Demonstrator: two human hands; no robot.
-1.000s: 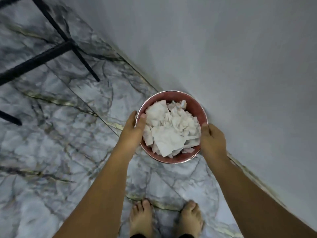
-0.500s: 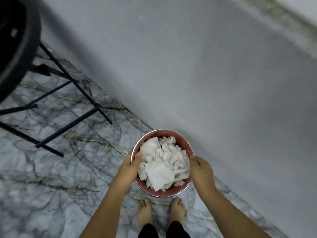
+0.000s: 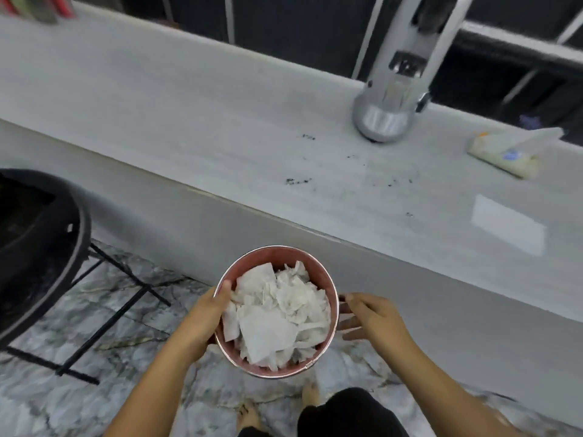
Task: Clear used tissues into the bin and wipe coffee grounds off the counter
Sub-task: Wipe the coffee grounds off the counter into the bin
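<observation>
Bin (image 3: 277, 252), full of used tissues (image 3: 268, 326), is low over the marble floor (image 3: 38, 402), just in front of the table (image 3: 157, 105) front edge. Left grip (image 3: 202, 320) holds the rim, thumb inside. Right grip (image 3: 375, 320) is wide, fingers spread just beside the bin wall; contact unclear. Coffee grounds (image 3: 296, 181) are scattered btwn table edge & grinder (image 3: 394, 89). Black stool (image 3: 38, 247) is near on the left.

Grey-veined marble floor (image 3: 47, 405), black stool (image 3: 34, 247) on thin metal legs (far left), dark panels (image 3: 299, 23) beyond.
</observation>
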